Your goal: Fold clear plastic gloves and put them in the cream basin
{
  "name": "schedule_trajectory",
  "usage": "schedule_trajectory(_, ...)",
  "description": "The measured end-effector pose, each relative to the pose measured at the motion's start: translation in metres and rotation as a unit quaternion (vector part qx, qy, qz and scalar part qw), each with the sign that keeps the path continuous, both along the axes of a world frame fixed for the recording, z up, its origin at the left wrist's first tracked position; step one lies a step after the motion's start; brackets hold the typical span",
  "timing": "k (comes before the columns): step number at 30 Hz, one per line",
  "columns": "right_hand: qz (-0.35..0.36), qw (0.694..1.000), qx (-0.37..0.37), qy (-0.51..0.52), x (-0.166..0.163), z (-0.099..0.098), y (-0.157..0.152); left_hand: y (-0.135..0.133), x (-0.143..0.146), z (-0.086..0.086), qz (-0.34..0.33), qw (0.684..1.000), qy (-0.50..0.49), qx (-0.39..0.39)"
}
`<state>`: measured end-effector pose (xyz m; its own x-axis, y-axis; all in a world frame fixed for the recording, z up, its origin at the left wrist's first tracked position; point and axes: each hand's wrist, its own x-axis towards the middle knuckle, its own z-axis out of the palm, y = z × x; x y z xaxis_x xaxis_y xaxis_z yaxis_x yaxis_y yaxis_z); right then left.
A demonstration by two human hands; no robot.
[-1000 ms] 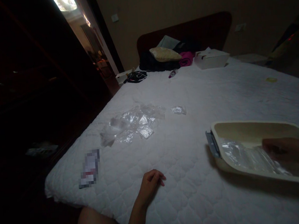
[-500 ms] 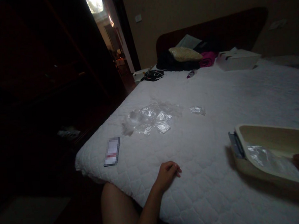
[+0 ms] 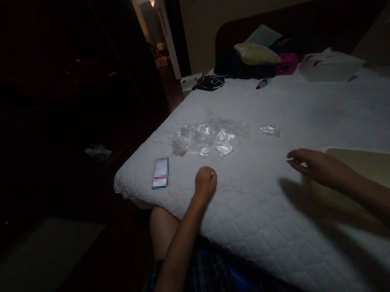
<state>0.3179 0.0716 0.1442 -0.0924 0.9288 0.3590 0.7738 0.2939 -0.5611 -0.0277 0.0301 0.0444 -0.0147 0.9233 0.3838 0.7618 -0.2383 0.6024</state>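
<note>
My left hand [image 3: 206,183] is curled over the white quilted bed cover; its palm is turned from view, and what it holds, if anything, is hidden. To the right, my right hand [image 3: 310,163] pinches a small whitish item [image 3: 290,159], too small to name, between thumb and fingers. This hand is in front of a cream plastic bin [image 3: 364,164] and partly covers it. Beyond both hands lies a spread of clear plastic bags [image 3: 207,136], and one folded clear bag [image 3: 270,130] is apart on its right.
A phone [image 3: 160,173] lies near the bed's left edge. Farther back are a pile with a beige pillow [image 3: 257,54], a pink roll [image 3: 286,64], a white box [image 3: 330,66], a small purple-capped bottle [image 3: 262,84] and a dark bundle with cords [image 3: 210,82].
My right hand has come out of the bin, leftward over the bed, pinching a small whitish item. The left hand has moved forward and curled more. The view has tilted down slightly.
</note>
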Motion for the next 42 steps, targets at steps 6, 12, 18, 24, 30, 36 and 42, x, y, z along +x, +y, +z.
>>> schedule_trajectory(6, 0.021, 0.999, 0.032, 0.036, -0.120, -0.096, -0.034, 0.072, -0.022, -0.002, 0.074, 0.992, 0.101, 0.022)
schedule_trajectory(12, -0.046, 0.995, 0.068, 0.058, -0.137, -0.138, -0.036, 0.096, -0.027, 0.002, 0.125, 0.988, 0.078, -0.055)
schedule_trajectory(18, -0.046, 0.990, 0.053, 0.120, -0.131, -0.138, -0.033, 0.087, -0.025, 0.020, 0.147, 0.989, 0.001, -0.027)
schedule_trajectory(24, -0.060, 0.965, 0.002, 0.254, -0.129, -0.138, -0.032, 0.058, 0.009, 0.045, 0.049, 0.924, -0.378, -0.025)
schedule_trajectory(30, -0.019, 0.898, -0.098, 0.429, -0.108, -0.131, -0.037, 0.020, 0.057, 0.036, -0.097, 0.738, -0.632, -0.216)
schedule_trajectory(36, 0.046, 0.787, -0.186, 0.586, -0.097, -0.128, -0.051, 0.001, 0.087, -0.006, -0.113, 0.692, -0.661, -0.266)
schedule_trajectory(42, 0.024, 0.771, -0.230, 0.593, -0.104, -0.130, -0.053, -0.006, 0.084, -0.019, -0.149, 0.650, -0.710, -0.226)
